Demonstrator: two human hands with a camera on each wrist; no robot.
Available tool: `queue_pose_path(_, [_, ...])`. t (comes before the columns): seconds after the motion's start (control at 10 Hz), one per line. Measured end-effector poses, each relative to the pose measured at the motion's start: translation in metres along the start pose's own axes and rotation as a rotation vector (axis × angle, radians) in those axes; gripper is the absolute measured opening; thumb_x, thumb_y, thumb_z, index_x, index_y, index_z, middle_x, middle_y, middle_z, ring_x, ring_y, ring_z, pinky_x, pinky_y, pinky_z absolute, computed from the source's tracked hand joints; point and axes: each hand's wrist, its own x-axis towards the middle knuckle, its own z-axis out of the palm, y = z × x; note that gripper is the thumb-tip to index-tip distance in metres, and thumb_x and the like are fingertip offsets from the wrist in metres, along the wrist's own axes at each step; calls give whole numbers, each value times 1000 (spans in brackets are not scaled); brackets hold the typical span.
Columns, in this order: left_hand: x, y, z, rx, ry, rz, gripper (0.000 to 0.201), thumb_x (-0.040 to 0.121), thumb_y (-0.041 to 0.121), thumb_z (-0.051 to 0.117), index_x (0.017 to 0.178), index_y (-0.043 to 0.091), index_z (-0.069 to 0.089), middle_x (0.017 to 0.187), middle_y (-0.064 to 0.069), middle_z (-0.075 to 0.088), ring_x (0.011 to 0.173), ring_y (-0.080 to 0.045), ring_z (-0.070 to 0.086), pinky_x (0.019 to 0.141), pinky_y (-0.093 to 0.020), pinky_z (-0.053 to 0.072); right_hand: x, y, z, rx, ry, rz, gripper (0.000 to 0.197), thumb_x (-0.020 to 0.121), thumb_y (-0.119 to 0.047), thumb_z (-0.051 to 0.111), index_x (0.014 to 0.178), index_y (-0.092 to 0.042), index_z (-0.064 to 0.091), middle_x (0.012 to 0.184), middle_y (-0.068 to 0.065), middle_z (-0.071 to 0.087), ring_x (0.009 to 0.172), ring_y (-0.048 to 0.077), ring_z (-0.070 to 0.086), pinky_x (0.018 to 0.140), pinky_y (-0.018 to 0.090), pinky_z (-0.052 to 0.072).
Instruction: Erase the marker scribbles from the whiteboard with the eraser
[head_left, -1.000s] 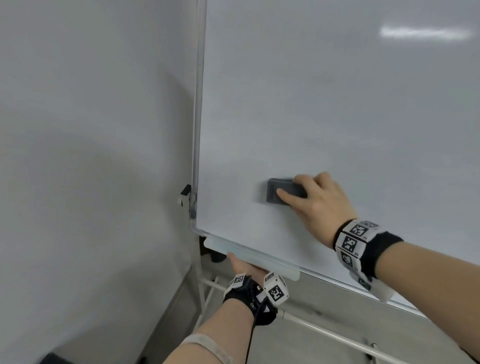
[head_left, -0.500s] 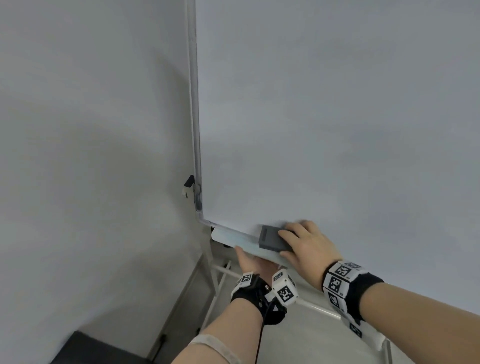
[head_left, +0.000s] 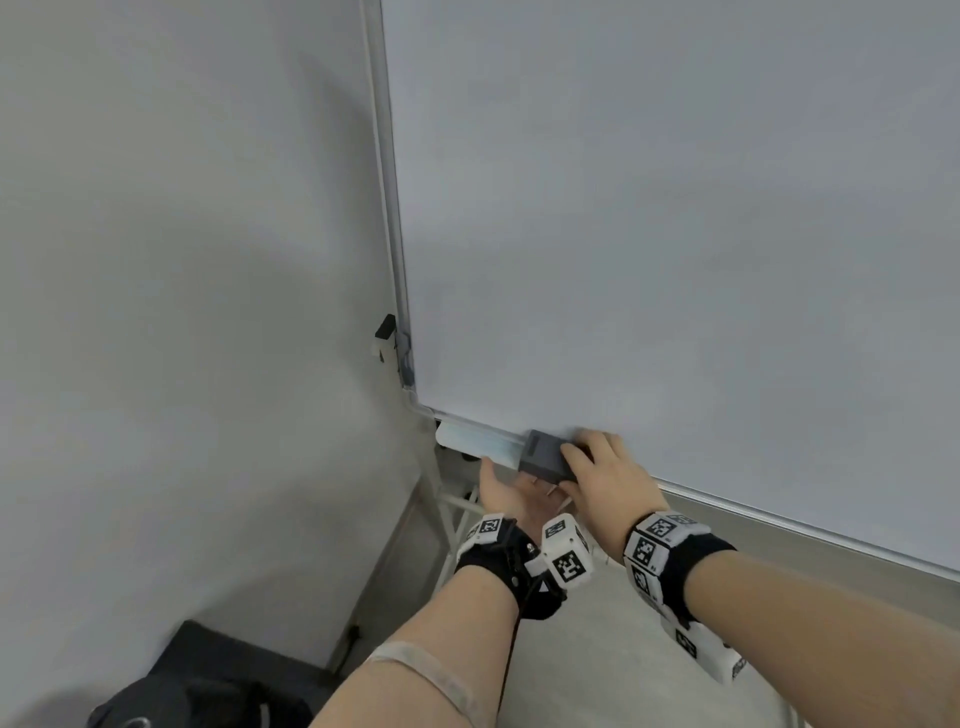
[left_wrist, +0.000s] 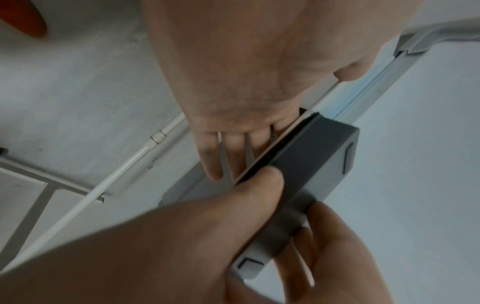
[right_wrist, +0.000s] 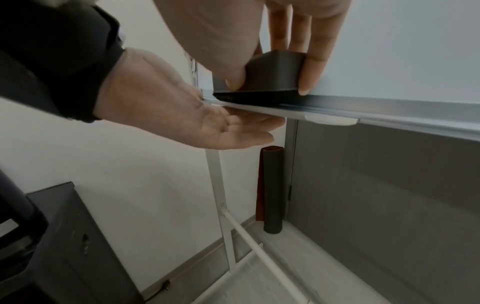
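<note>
The whiteboard (head_left: 649, 234) fills the head view, and I see no marker scribbles on the part in view. My right hand (head_left: 597, 467) grips the dark grey eraser (head_left: 543, 457) between thumb and fingers at the board's bottom edge. The eraser's black felt (right_wrist: 254, 95) sits on the pen tray (right_wrist: 337, 115). My left hand (head_left: 506, 486) lies palm up just below the tray with its fingers (right_wrist: 241, 131) straight, holding nothing. The left wrist view shows those fingers (left_wrist: 210, 156) reaching under the tray beside the eraser (left_wrist: 319, 164).
A grey wall stands close on the left. A black bag (head_left: 208, 686) lies on the floor at lower left, and a dark cabinet (right_wrist: 64, 246) is nearby. The stand's white crossbar (right_wrist: 259, 246) and a rolled dark and red tube (right_wrist: 270, 189) are below the board.
My right hand has carried the eraser down the board from its lower left area to the tray at the bottom edge. My left hand has stayed under the tray.
</note>
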Motion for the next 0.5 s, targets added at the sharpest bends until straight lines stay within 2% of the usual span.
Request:
queue_pose_path(0.1, [5,3,-9,47,3,14,85,84,74,37,128,5,62,124,-20,67,119,-37,58,106,-49,39,-2,5,7,-53,24,-17,49,86,-18,68,132,-12,54,132,7,51,121,27,43,82,39,57])
queue_pose_path(0.2, [10,4,-12,85,81,34,82,89,68,29,120,1,65,118,-25,68,122,-41,57,111,-54,34,-3,7,9,-70,58,-13,53,71,-11,78,122,-10,62,118,6,60,110,28,53,69,36,58])
queue_pose_path(0.3, [16,7,-13,149,191,47,74,94,59,27,110,-2,66,104,-25,72,106,-40,64,104,-48,41,-5,4,4,-61,33,-6,48,76,-14,76,122,-12,62,120,6,59,113,28,54,76,36,56])
queue_pose_path(0.4, [19,12,-16,228,275,47,60,94,50,33,94,0,66,89,-19,69,77,-33,61,76,-38,49,-14,4,-3,-43,22,19,38,86,-21,66,123,-14,59,125,5,54,117,27,49,86,38,51])
queue_pose_path(0.5, [21,16,-15,315,270,25,53,91,50,39,82,3,63,73,-14,64,64,-30,57,62,-35,49,-22,13,-16,-30,54,42,33,91,-26,59,121,-12,59,127,8,53,119,29,47,90,41,48])
